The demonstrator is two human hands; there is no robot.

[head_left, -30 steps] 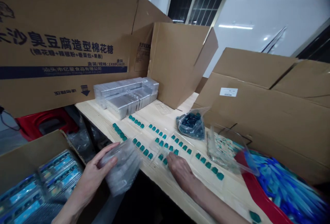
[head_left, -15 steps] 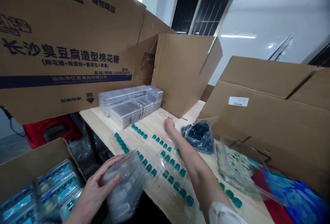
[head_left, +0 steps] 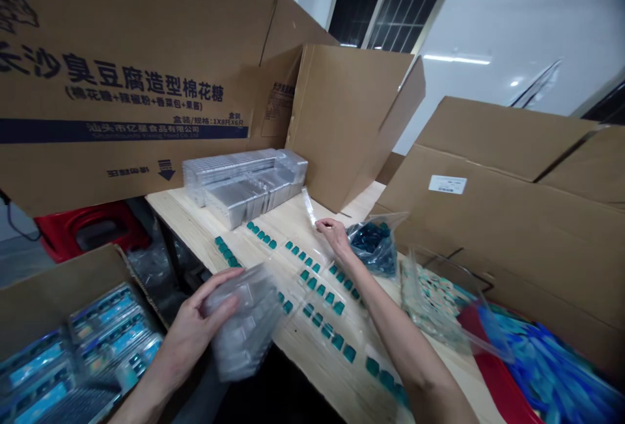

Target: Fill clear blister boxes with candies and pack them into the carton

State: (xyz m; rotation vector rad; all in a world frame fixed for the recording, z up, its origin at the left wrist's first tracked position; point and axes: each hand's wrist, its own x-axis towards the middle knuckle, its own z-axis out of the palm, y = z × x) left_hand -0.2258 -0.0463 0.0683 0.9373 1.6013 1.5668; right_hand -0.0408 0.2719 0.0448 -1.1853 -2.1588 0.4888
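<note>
At seven o'clock, the left hand (head_left: pixel 193 326) grips a stack of clear plastic trays (head_left: pixel 244 323). At twelve o'clock, the right hand (head_left: pixel 334 235) is loosely open over the table (head_left: pixel 185 215), just beside a plastic bag of teal pieces (head_left: pixel 374 248).

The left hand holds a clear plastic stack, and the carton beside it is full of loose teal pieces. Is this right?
Not quite. The head view shows that the cardboard carton beside the left hand holds blue-labelled packs, not loose teal pieces. The teal pieces lie in rows on the wooden table. The left hand does hold the clear plastic stack.
</note>
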